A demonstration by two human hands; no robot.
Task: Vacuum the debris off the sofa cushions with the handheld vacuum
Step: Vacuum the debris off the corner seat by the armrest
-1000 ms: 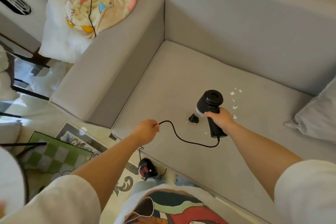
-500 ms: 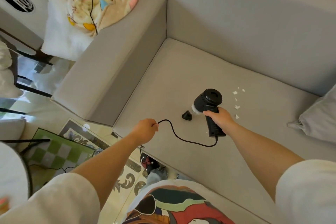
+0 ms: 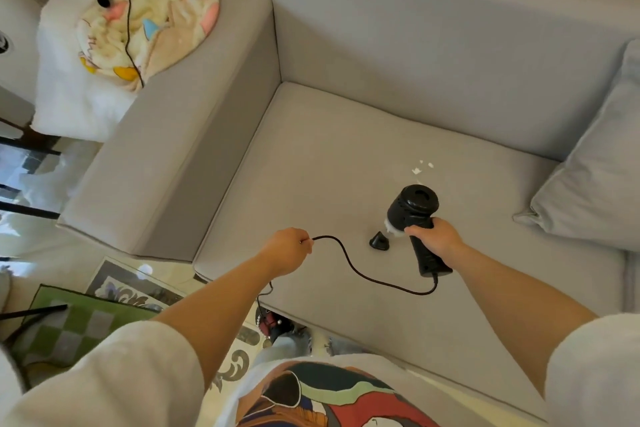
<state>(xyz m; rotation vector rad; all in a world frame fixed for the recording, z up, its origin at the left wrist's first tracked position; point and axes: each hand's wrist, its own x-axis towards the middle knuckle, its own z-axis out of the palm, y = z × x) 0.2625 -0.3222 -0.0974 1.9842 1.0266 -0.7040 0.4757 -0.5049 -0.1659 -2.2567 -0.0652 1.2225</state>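
the right hand (image 3: 437,238) grips the handle of the black handheld vacuum (image 3: 414,210) right of frame centre, its nozzle (image 3: 379,241) on the grey seat cushion (image 3: 311,166). the left hand (image 3: 289,250), at centre, pinches the black cord (image 3: 360,272) that loops to the handle's base. white debris (image 3: 420,168) lies on the cushion just above the vacuum. a patterned blanket (image 3: 152,21) sits on the armrest (image 3: 180,135) at upper left; a grey pillow (image 3: 595,177) lies at the right edge.
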